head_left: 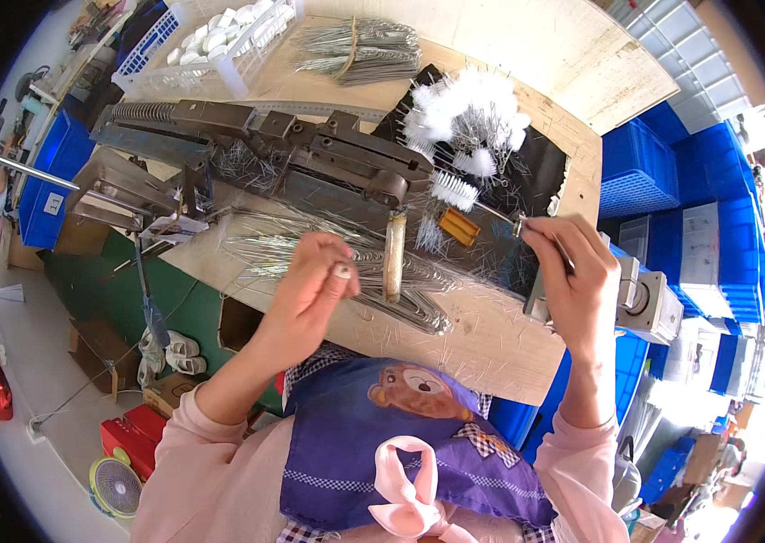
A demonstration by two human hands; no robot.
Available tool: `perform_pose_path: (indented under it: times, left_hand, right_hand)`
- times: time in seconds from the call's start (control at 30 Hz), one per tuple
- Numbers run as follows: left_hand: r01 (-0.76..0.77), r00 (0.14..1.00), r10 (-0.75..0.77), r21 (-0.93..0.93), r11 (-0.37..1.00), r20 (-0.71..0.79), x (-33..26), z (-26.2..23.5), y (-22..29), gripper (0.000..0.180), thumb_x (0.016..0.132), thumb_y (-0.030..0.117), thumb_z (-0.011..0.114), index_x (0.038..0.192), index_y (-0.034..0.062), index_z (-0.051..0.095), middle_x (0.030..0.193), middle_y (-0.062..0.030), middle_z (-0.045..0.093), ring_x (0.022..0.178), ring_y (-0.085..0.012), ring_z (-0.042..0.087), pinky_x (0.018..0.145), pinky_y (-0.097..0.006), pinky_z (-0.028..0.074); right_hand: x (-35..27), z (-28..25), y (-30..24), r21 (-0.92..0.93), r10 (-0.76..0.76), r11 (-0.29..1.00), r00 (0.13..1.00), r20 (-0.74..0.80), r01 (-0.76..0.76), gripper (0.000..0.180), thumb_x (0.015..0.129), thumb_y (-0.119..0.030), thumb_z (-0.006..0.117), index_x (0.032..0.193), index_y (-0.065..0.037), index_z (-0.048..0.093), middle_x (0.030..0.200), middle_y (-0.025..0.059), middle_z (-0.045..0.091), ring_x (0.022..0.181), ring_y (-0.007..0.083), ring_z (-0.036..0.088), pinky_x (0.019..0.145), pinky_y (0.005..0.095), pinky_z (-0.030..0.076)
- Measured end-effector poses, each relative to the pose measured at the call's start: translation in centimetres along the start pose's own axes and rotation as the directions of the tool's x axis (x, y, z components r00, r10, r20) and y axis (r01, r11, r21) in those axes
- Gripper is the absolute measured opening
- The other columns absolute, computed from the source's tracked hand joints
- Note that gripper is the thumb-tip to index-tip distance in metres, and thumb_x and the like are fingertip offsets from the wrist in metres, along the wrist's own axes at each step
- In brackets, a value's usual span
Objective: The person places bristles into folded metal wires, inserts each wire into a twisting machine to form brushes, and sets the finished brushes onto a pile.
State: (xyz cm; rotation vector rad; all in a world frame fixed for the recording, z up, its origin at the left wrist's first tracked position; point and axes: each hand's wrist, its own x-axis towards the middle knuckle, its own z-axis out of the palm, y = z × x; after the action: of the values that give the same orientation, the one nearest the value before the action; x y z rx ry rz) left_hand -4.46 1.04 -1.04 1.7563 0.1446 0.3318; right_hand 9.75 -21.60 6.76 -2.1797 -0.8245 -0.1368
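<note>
Holding: our left hand (310,281) pinches thin wire above the wire pile (346,262).
Right hand (573,271): closed, seemingly on a wire brush stem (491,213).
Risk: we judge loose wires could snag, scattering.

White brush tufts (468,113), blue crates (640,167)

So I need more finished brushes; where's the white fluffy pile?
Head view, far side of the bench: white fluffy brushes on black sheet, right of the metal machine.
</note>
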Motion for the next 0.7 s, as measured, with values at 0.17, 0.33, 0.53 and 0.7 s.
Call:
perform_pose_path:
  times: [0.17, 0.33, 0.53, 0.7]
  left_hand:
    - [0.414, 0.91, -0.366, -0.368, 0.833, 0.194, -0.6, 6.1, 1.7, 0.024, 0.102, 0.027, 0.04, 0.097, 0.0057, 0.049, 0.085, -0.0008, 0.044, 0.066, -0.008, 0.044, 0.057, -0.026, 0.041]
    - [0.533, 0.845, -0.185, -0.819, 0.212, 0.501, 1.8, 3.8, 8.1, 0.023, 0.102, 0.029, 0.04, 0.091, 0.0098, 0.047, 0.091, 0.0, 0.043, 0.051, -0.0058, 0.034, 0.04, -0.023, 0.031]
    - [0.284, 0.946, -0.198, -0.951, 0.124, 0.257, 0.4, -5.7, 3.7, 0.016, 0.098, 0.022, 0.05, 0.103, 0.0123, 0.062, 0.054, 0.0033, 0.04, 0.041, -0.0057, 0.036, 0.039, -0.021, 0.036]
    - [0.035, 0.895, 0.0, -0.069, 0.997, 0.447, 2.2, -0.9, 6.5, 0.012, 0.086, 0.011, 0.059, 0.082, 0.002, 0.066, 0.069, -0.0165, 0.065, 0.053, -0.0288, 0.061, 0.053, -0.039, 0.046]
  right_hand:
    - [2.0, 1.9, 1.2, -0.253, -0.194, 0.94, 0.968, 0.159, 0.23, 0.009, 0.079, -0.003, 0.065, 0.087, -0.002, 0.059, 0.083, 0.0125, 0.053, 0.071, 0.0329, 0.059, 0.064, 0.0379, 0.05]
    - [3.0, 2.1, 0.8, -0.298, -0.148, 0.929, 0.959, 0.243, 0.219, 0.01, 0.077, -0.001, 0.064, 0.083, -0.002, 0.056, 0.082, 0.0116, 0.051, 0.071, 0.0316, 0.06, 0.063, 0.0391, 0.051]
    - [2.2, 1.2, 0.4, -0.247, -0.163, 0.941, 0.95, 0.266, 0.231, 0.012, 0.076, -0.003, 0.066, 0.08, -0.001, 0.055, 0.079, 0.0114, 0.051, 0.068, 0.0306, 0.059, 0.06, 0.0388, 0.051]
    - [6.5, 3.6, 2.3, -0.405, -0.208, 0.867, 0.95, 0.233, 0.289, 0.007, 0.081, -0.008, 0.061, 0.08, -0.001, 0.059, 0.08, 0.0163, 0.057, 0.072, 0.0342, 0.062, 0.063, 0.0408, 0.052]
